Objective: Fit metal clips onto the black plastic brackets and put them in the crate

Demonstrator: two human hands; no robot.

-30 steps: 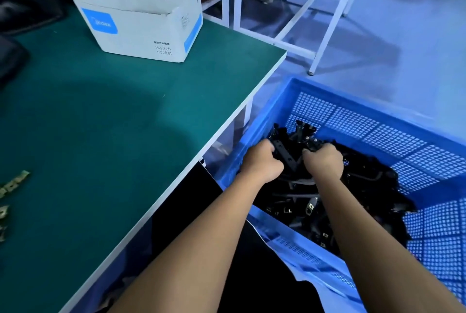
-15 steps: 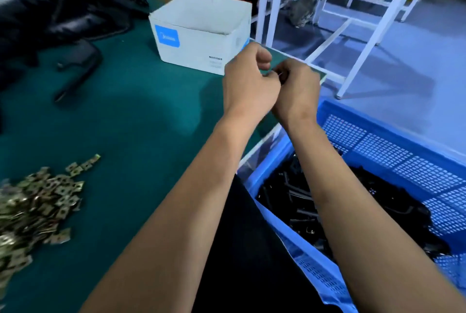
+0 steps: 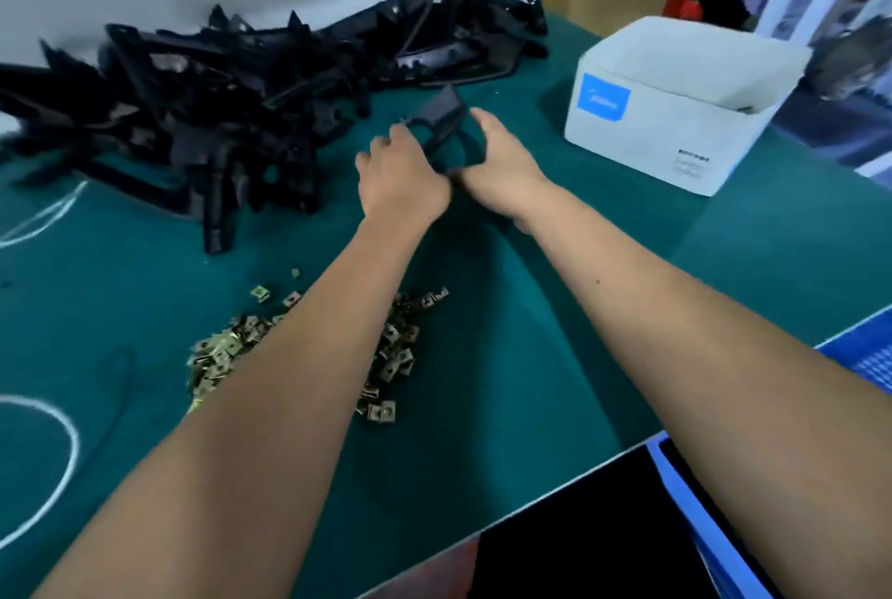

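Black bracket (image 3: 441, 116) between two hands.

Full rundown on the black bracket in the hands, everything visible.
The black bracket looks like matte moulded plastic: a flat, wedge-shaped plate at the far end and a curved arm bending back toward the person. It is held between both hands over the green table, apparently just above it, plate tilted up. The left hand grips its near-left part and the right hand curls round the curved arm. Motion blur hides whether a clip is fitted.
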